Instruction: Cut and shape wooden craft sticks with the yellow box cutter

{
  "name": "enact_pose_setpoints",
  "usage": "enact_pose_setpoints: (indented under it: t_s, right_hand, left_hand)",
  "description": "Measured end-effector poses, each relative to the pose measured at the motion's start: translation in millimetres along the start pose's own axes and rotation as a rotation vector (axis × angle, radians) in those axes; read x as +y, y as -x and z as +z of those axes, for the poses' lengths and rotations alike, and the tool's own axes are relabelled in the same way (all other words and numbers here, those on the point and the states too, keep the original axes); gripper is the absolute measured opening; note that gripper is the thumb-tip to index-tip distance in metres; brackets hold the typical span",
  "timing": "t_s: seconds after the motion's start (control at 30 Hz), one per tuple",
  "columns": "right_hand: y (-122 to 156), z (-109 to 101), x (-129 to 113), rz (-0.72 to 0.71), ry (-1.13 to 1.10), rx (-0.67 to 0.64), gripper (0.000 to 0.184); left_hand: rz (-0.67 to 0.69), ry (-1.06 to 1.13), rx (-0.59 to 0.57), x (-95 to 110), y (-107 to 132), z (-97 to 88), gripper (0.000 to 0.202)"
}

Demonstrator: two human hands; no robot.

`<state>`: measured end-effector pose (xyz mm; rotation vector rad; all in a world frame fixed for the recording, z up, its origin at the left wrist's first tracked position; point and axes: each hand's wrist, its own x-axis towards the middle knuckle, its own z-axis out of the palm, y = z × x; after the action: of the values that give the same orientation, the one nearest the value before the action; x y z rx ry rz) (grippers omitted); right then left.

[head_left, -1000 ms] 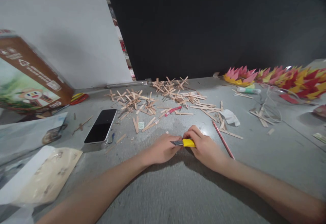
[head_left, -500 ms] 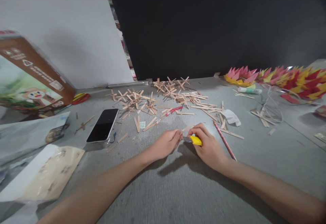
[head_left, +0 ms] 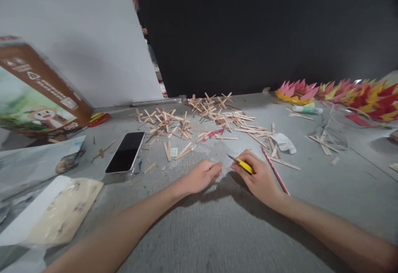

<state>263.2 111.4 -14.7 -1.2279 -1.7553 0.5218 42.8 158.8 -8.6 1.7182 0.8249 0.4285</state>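
My right hand is closed around a small yellow utility knife whose blade points up and left, just above the grey table. My left hand rests on the table a short way to the left, fingers curled and pinching a thin wooden stick that lies flat between the two hands. The knife's tip sits close to that stick. A heap of short wooden sticks, many glued into crosses, lies beyond both hands.
A black phone lies left of my hands. A brown printed box and plastic-wrapped sheets fill the left. A red pencil lies right of my right hand. Pink, red and yellow paper spikes, a glue tube and a cable sit far right.
My hands were together on the knife; they have drawn apart. The right hand now holds the knife with the blade out, and the left hand holds a stick down on the table.
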Motion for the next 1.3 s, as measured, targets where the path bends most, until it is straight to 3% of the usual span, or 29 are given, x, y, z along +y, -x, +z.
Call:
enact_pose_setpoints:
  t_s: [0.2, 0.27, 0.4, 0.5, 0.6, 0.7, 0.87, 1.3]
  right_hand:
    - [-4, -1, 1, 0.183, -0.009, 0.021, 0.022]
    - [-4, -1, 0, 0.225, -0.032, 0.051, 0.022]
    - [2, -3, -4, 0.195, -0.048, 0.04, 0.029]
    - [9, -3, -5, 0.162, -0.169, -0.034, 0.038]
    - [14, -4, -5, 0.15, -0.273, -0.133, 0.042]
    - [17, -6, -6, 0.066, -0.189, -0.196, 0.042]
    - [17, -6, -7, -0.101, -0.061, -0.195, 0.046]
    - [14, -5, -11, -0.012, -0.05, -0.182, 0.045]
  left_hand:
    - [0.137, -0.21, 0.015, 12, 8, -0.1, 0.037]
    - [0.113, -0.128, 0.109, 10, 7, 0.1, 0.04]
    - [0.087, 0.154, 0.409, -2, 1, 1.7, 0.047]
    - [0.108, 0.251, 0.503, -10, -3, 3.2, 0.048]
    - [0.118, 0.226, 0.52, -12, -3, 4.2, 0.048]
    - [0.114, 0.153, 0.527, -11, -2, 4.6, 0.046]
    - [0.101, -0.028, 0.545, -13, 0, 4.2, 0.046]
    - [0.114, -0.142, 0.5, -9, 0, 3.0, 0.045]
